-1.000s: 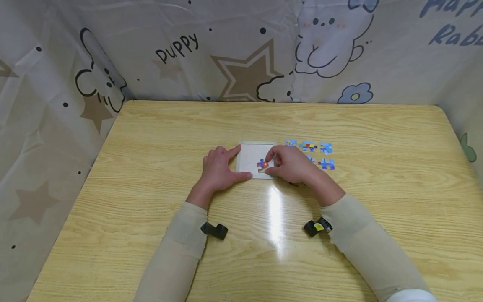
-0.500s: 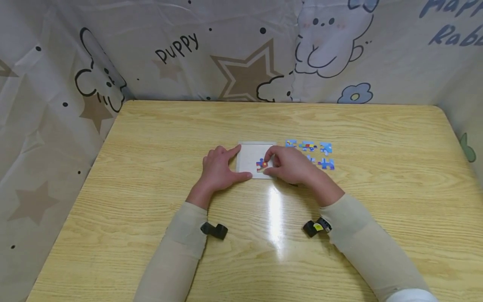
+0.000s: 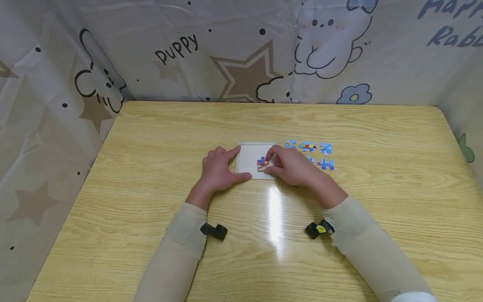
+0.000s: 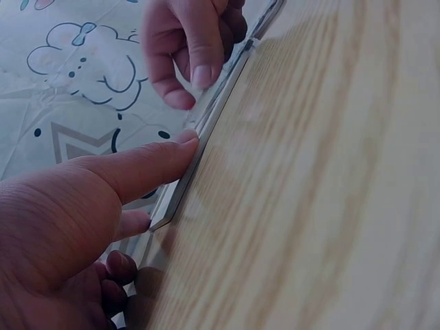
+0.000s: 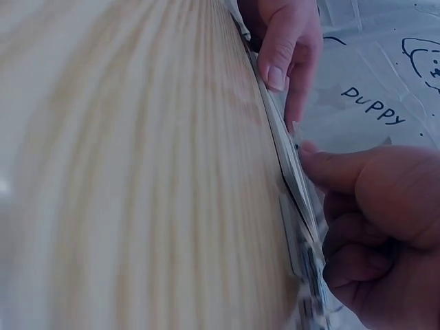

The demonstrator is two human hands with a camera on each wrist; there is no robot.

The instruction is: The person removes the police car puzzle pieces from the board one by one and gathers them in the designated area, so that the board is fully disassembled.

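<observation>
A shallow white puzzle tray [image 3: 249,155] lies flat on the table. At its left end is my left hand [image 3: 218,170], with thumb and forefinger spread straight. The thumb rests on the front rim, as the left wrist view also shows, and the forefinger touches the far left corner. My right hand [image 3: 292,165] comes over the tray's right side. Between its thumb and forefinger it pinches a red and blue jigsaw piece [image 3: 261,161], low over the tray's front right part. The fingertips cover part of that piece, and the other fingers of the right hand [image 5: 371,220] are curled in.
Several loose jigsaw pieces [image 3: 325,164], mostly blue, lie on the wooden table [image 3: 158,155] right of the tray, a few partly behind the right hand. Printed cloth [image 3: 241,50] hangs behind the table and at both sides. Both wrists carry small black cameras [image 3: 214,231].
The pinched jigsaw piece has shifted and turned slightly within the tray's front right part, with small movements of the right hand. My left hand keeps its place on the tray.
</observation>
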